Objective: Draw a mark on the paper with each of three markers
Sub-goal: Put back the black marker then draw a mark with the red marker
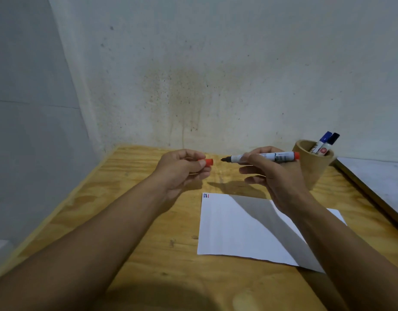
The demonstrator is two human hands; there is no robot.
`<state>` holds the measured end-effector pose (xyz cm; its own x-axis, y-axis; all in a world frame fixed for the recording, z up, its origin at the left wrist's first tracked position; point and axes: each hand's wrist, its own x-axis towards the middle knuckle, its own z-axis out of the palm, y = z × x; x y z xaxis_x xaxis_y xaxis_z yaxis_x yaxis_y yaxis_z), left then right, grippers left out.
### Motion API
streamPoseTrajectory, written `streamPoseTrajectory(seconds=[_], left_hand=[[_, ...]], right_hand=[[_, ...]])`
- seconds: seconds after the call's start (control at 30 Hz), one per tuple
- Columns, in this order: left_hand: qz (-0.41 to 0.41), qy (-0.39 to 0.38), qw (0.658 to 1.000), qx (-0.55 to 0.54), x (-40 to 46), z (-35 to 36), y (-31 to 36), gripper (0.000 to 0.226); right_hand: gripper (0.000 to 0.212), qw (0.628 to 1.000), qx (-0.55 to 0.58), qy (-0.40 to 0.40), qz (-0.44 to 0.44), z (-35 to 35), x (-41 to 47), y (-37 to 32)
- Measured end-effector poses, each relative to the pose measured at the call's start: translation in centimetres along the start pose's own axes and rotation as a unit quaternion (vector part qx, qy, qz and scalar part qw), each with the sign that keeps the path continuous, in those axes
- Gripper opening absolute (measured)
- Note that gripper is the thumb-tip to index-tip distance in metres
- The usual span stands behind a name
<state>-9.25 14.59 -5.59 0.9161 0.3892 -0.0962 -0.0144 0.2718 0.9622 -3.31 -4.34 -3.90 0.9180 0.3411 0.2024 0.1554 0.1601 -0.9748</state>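
Observation:
My right hand [272, 173] holds a white marker with a red end [281, 156] level above the table, its dark tip bare and pointing left. My left hand [182, 169] pinches the red cap [209, 162] a short gap from that tip. Below both hands lies a white paper sheet [233, 230] with small blue, black and red marks [206, 195] in its far left corner. A blue-capped marker [323, 140] and a black-capped marker [332, 141] stand in a wooden cup [314, 173] at the back right.
The plywood table [148, 221] meets a stained wall at the back and a grey wall on the left. A grey board [377, 178] lies along the right edge, just past the cup. My right forearm shades part of the sheet.

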Motion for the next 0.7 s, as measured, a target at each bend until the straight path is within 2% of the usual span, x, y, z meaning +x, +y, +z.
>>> streamPoseTrajectory(seconds=[0.1, 0.53, 0.7], left_hand=[[-0.005, -0.030, 0.999, -0.032, -0.4, 0.8, 0.4, 0.011], [0.025, -0.084, 0.996, 0.033, -2.2, 4.7, 0.9, 0.012], [0.035, -0.101, 0.994, 0.020, -2.7, 5.8, 1.5, 0.018]], right_hand=[[0.010, 1.000, -0.022, 0.005, -0.017, -0.7, -0.4, -0.6], [0.011, 0.995, -0.072, -0.016, -0.060, -3.5, -1.5, -2.3], [0.016, 0.996, -0.057, -0.006, -0.066, -4.7, -1.8, -3.2]])
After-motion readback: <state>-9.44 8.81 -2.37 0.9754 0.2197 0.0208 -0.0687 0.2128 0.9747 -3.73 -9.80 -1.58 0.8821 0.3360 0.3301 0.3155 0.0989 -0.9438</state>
